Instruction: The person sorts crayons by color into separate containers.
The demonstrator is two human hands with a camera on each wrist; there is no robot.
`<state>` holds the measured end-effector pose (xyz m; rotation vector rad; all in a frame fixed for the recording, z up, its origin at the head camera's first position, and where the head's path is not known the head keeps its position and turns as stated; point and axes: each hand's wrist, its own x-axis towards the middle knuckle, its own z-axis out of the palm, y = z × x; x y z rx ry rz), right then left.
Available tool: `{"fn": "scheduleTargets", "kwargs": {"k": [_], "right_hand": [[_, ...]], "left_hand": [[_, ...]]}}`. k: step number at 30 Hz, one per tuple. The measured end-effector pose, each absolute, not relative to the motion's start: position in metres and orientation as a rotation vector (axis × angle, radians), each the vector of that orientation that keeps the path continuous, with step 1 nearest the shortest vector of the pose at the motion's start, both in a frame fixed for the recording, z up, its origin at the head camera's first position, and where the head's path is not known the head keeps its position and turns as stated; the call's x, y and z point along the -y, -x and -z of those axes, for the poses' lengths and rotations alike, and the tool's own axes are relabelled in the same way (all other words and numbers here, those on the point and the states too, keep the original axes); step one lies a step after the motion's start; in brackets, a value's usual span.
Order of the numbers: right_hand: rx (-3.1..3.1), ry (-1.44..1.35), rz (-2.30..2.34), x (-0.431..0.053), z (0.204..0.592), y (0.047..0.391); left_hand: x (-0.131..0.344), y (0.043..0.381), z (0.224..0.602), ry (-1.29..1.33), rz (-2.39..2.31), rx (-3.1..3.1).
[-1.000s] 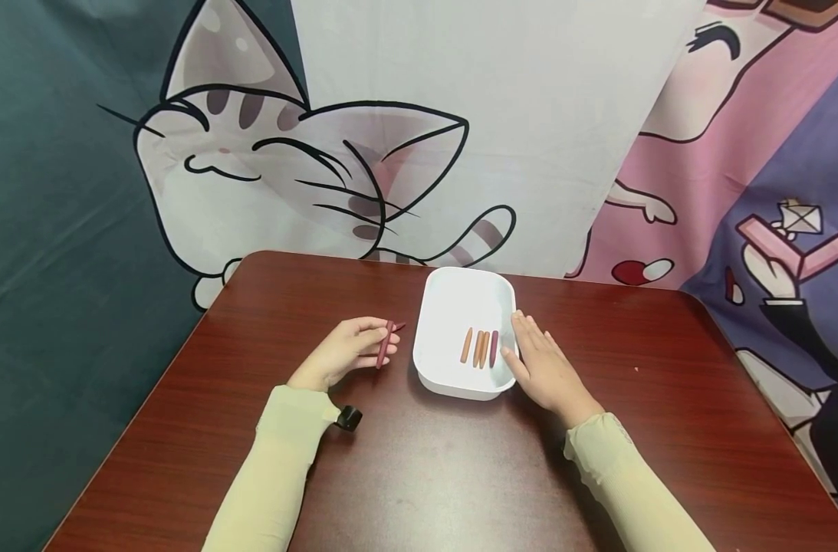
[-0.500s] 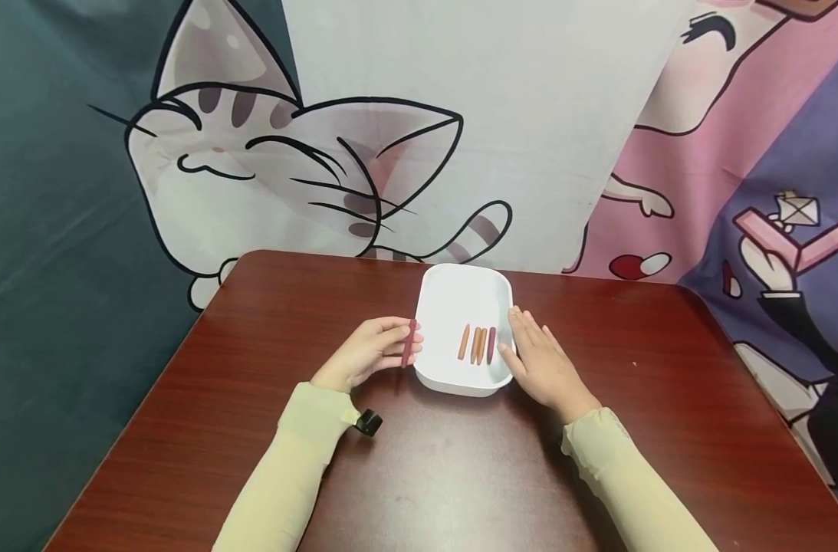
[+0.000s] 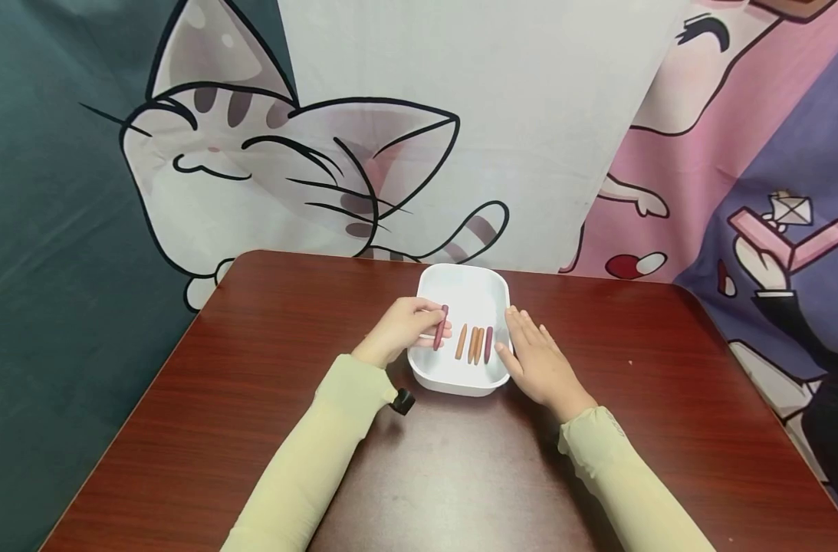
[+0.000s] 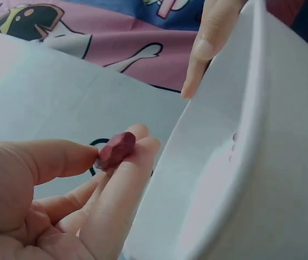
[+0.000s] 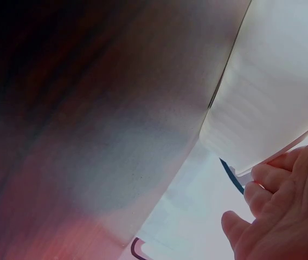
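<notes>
My left hand (image 3: 406, 328) pinches a dark red crayon (image 3: 440, 328) between thumb and fingers, over the left side of a white plastic basin (image 3: 463, 285). In the left wrist view the crayon (image 4: 117, 150) shows end-on, faceted, with the basin's wall (image 4: 276, 119) beside it. Inside the basin several crayons lie in a row: orange-brown ones (image 3: 461, 342) and a purplish-red one (image 3: 488, 345) at the right. My right hand (image 3: 544, 366) rests with straight fingers along the basin's right rim. In the right wrist view its fingers (image 5: 265, 181) lie by the basin's rim.
The basin stands on a dark red-brown wooden table (image 3: 308, 287) near its back edge. Behind the table hangs a cloth printed with a cartoon cat (image 3: 280, 169). A small black device (image 3: 402, 402) sits at my left wrist.
My left hand has moved right, carrying the dark red crayon from beside the basin to over its left side. The right hand keeps its place on the rim.
</notes>
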<state>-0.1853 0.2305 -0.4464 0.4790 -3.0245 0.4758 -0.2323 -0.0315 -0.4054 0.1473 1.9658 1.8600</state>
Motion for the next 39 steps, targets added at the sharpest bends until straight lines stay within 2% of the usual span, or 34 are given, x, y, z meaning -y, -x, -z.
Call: {"fn": "scheduleTargets", "kwargs": {"k": [5,13,19,30,39], "right_hand": [[3.028,-0.478,-0.48,-0.23,0.446,0.185],[3.033,-0.471,-0.464,-0.229,0.445,0.185],[3.039,-0.467,-0.455,-0.228,0.445,0.185],[3.023,-0.477,-0.464,-0.228,0.445,0.187],[3.037,-0.468,-0.488,-0.23,0.445,0.186]], "left_hand": [[0.022,0.243,0.405,-0.127,-1.686,-2.129],[-0.004,0.247,0.402,-0.264,-1.011,-2.698],[-0.019,0.247,0.412,-0.281,-0.762,-2.841],[-0.02,0.243,0.418,-0.345,-0.757,-2.836],[-0.01,0.228,0.416,-0.496,-0.967,-2.756]]}}
